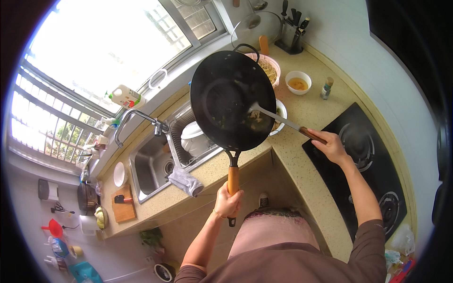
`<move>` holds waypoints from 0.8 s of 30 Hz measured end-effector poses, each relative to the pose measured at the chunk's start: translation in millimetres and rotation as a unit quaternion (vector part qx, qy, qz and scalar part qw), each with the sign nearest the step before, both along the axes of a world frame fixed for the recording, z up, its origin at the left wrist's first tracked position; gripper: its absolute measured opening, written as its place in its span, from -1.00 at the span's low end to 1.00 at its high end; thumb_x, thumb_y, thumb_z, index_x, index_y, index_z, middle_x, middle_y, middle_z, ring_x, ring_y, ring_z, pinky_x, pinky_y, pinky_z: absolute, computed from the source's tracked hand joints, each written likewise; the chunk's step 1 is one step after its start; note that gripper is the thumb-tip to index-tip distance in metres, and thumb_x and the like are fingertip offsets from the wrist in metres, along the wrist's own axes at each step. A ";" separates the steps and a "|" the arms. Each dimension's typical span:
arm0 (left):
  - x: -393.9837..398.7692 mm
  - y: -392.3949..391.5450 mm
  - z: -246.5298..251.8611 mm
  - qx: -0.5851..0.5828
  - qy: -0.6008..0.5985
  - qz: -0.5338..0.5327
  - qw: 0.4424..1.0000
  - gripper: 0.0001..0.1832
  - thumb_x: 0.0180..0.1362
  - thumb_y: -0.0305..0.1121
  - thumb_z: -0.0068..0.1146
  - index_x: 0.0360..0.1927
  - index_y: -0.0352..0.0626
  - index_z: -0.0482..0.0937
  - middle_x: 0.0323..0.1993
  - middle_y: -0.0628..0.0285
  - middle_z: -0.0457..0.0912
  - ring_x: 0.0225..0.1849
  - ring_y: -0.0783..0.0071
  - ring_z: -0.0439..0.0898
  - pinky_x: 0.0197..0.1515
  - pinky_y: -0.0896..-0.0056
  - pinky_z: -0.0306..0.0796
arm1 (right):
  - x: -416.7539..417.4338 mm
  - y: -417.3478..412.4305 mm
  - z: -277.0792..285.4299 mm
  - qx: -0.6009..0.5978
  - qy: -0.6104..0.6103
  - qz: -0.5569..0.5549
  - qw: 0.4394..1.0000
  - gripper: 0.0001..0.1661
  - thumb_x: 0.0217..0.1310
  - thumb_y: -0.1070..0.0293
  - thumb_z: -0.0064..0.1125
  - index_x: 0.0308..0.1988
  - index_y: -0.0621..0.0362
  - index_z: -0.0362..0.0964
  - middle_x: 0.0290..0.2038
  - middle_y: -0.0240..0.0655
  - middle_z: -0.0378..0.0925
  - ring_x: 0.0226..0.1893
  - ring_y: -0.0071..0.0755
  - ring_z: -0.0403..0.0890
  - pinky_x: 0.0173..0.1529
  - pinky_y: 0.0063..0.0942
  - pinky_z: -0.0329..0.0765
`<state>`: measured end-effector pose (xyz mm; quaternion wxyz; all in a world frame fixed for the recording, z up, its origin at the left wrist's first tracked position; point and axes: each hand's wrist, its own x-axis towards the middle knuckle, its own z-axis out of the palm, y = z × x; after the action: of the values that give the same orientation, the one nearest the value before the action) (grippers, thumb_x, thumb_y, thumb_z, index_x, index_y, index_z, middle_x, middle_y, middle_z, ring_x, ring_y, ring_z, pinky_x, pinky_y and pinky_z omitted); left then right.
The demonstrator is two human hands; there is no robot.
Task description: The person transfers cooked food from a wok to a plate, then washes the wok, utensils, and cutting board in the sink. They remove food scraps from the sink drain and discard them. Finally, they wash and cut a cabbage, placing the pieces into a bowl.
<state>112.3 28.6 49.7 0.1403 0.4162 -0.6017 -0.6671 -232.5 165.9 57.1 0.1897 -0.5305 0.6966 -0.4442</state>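
Note:
A black wok [226,95] is held up above the counter by its wooden handle, with my left hand [228,201] closed around it. Bits of food [255,122] lie in the lower right of the wok. My right hand [330,145] grips the wooden handle of a metal spatula [279,118], whose blade is at those bits. Partly hidden behind the wok's right edge is a white bowl [282,111] with food in it. A pink basket of bean sprouts [274,67] stands farther back, also partly covered by the wok.
On the right is a black two-burner cooktop [339,141]. A small white bowl of orange-yellow liquid [298,82], a small jar [326,88] and a knife block [291,39] stand on the back counter. The sink [150,169], a grey cloth [185,181] and a cutting board [124,208] are at left.

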 end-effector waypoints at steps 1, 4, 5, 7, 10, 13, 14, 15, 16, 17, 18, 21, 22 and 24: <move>0.0 0.3 0.1 0.003 0.004 0.000 1.000 -0.81 0.00 -0.51 0.05 -0.41 -0.20 0.25 -0.75 0.33 0.35 -0.84 0.59 0.33 -0.81 0.55 0.21 | 6.7 -8.8 6.5 -0.005 -0.005 0.005 1.000 -0.55 0.04 0.46 0.11 0.01 0.16 0.38 -0.13 -0.25 0.54 -0.25 -0.49 0.54 -0.14 -0.57 0.41; 0.4 -0.2 2.0 0.009 0.009 -0.002 1.000 -0.81 0.01 -0.50 0.05 -0.41 -0.20 0.25 -0.75 0.33 0.34 -0.84 0.59 0.33 -0.81 0.55 0.21 | 17.0 -40.5 4.7 -0.055 -0.061 0.050 0.995 -0.55 0.06 0.45 0.12 0.02 0.13 0.38 -0.21 -0.29 0.56 -0.37 -0.65 0.45 -0.25 -0.64 0.38; 0.4 -0.2 2.5 0.010 0.007 -0.005 1.000 -0.81 0.01 -0.50 0.05 -0.41 -0.20 0.25 -0.75 0.33 0.34 -0.84 0.59 0.32 -0.81 0.55 0.21 | 16.5 -45.2 4.8 -0.070 -0.070 0.067 0.993 -0.56 0.06 0.45 0.12 0.02 0.12 0.38 -0.23 -0.30 0.56 -0.38 -0.68 0.43 -0.26 -0.66 0.37; 2.3 -0.5 2.1 0.010 0.008 -0.003 1.000 -0.82 0.01 -0.50 0.05 -0.42 -0.20 0.25 -0.75 0.33 0.34 -0.84 0.59 0.32 -0.81 0.55 0.21 | 9.8 -41.9 13.0 -0.038 0.012 0.074 0.996 -0.55 0.00 0.45 0.13 -0.01 0.05 0.42 -0.31 -0.27 0.56 -0.43 -0.51 0.49 -0.30 -0.60 0.40; 2.9 -0.7 -0.3 0.006 0.015 0.003 1.000 -0.82 0.00 -0.51 0.04 -0.42 -0.20 0.25 -0.76 0.34 0.33 -0.85 0.59 0.31 -0.80 0.55 0.21 | -7.7 -17.7 33.0 0.055 0.131 0.076 0.987 -0.53 -0.08 0.41 0.13 -0.05 -0.04 0.46 -0.44 -0.23 0.52 -0.46 -0.27 0.52 -0.33 -0.50 0.43; 0.2 -1.1 -2.4 -0.001 0.020 0.012 1.000 -0.82 0.00 -0.51 0.04 -0.42 -0.20 0.25 -0.76 0.34 0.33 -0.85 0.59 0.31 -0.80 0.55 0.21 | -30.3 -0.6 19.3 0.016 0.149 0.050 0.987 -0.54 -0.07 0.42 0.13 -0.05 -0.03 0.46 -0.44 -0.24 0.53 -0.46 -0.28 0.52 -0.33 -0.49 0.44; 0.1 -0.6 -2.5 0.000 0.021 0.013 1.000 -0.82 0.00 -0.52 0.04 -0.42 -0.20 0.25 -0.76 0.34 0.33 -0.85 0.59 0.31 -0.80 0.55 0.21 | -35.2 3.0 16.3 0.015 0.154 0.038 0.987 -0.55 -0.05 0.42 0.12 -0.04 -0.01 0.45 -0.41 -0.24 0.54 -0.46 -0.28 0.52 -0.32 -0.49 0.44; 0.1 -0.9 -2.3 -0.001 0.020 0.014 1.000 -0.82 0.00 -0.52 0.04 -0.42 -0.21 0.25 -0.76 0.34 0.33 -0.85 0.59 0.32 -0.80 0.55 0.21 | -34.2 0.6 14.5 -0.003 0.140 0.020 0.990 -0.55 -0.04 0.42 0.12 -0.03 -0.01 0.44 -0.39 -0.23 0.54 -0.45 -0.28 0.52 -0.31 -0.50 0.44; 0.0 -1.0 -2.6 -0.006 0.017 0.014 1.000 -0.82 0.00 -0.52 0.04 -0.41 -0.21 0.25 -0.76 0.34 0.33 -0.84 0.59 0.32 -0.80 0.55 0.21 | -31.5 -3.9 13.6 -0.021 0.125 0.002 0.992 -0.55 -0.03 0.42 0.12 -0.03 0.00 0.43 -0.37 -0.23 0.54 -0.45 -0.28 0.52 -0.31 -0.50 0.44; -0.1 -1.0 -3.2 -0.012 0.014 0.013 1.000 -0.82 0.00 -0.52 0.04 -0.41 -0.22 0.25 -0.76 0.34 0.34 -0.84 0.59 0.32 -0.80 0.55 0.21 | -28.4 -9.7 12.3 -0.040 0.111 -0.017 0.993 -0.55 -0.02 0.42 0.11 -0.02 0.00 0.43 -0.36 -0.23 0.55 -0.45 -0.29 0.53 -0.31 -0.50 0.44; 0.2 -1.1 -3.4 -0.019 0.010 0.011 1.000 -0.82 0.00 -0.52 0.04 -0.40 -0.23 0.25 -0.76 0.34 0.34 -0.84 0.59 0.33 -0.80 0.55 0.21 | -24.9 -20.8 8.5 -0.073 0.086 -0.030 0.993 -0.54 0.01 0.43 0.10 0.00 0.00 0.41 -0.33 -0.21 0.54 -0.44 -0.30 0.53 -0.30 -0.50 0.44; 0.8 -1.7 -5.0 -0.036 -0.002 0.003 0.999 -0.82 0.00 -0.52 0.03 -0.37 -0.25 0.26 -0.76 0.33 0.34 -0.84 0.58 0.34 -0.80 0.54 0.21 | -16.1 -51.8 2.9 -0.103 0.068 -0.065 0.990 -0.52 0.00 0.43 0.10 0.02 -0.04 0.40 -0.32 -0.23 0.54 -0.42 -0.27 0.53 -0.29 -0.47 0.45; 0.1 -2.1 -5.6 -0.040 -0.005 0.003 0.999 -0.81 0.00 -0.51 0.03 -0.36 -0.26 0.27 -0.75 0.33 0.34 -0.84 0.58 0.34 -0.80 0.54 0.22 | -13.0 -57.1 2.2 -0.088 0.102 -0.071 0.988 -0.51 0.00 0.43 0.10 0.02 -0.06 0.39 -0.32 -0.24 0.54 -0.41 -0.26 0.53 -0.29 -0.45 0.45; -1.1 -2.1 -7.3 -0.046 -0.010 0.005 0.999 -0.81 0.00 -0.51 0.03 -0.34 -0.27 0.27 -0.75 0.33 0.34 -0.83 0.58 0.35 -0.80 0.54 0.22 | -8.7 -62.6 -0.3 -0.057 0.168 -0.082 0.981 -0.50 -0.01 0.43 0.10 0.02 -0.09 0.39 -0.32 -0.25 0.54 -0.39 -0.22 0.53 -0.29 -0.43 0.46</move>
<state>111.2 26.5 42.4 0.1566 0.4187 -0.6312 -0.6338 -241.2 103.2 56.8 0.0029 -0.5486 0.7332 -0.4018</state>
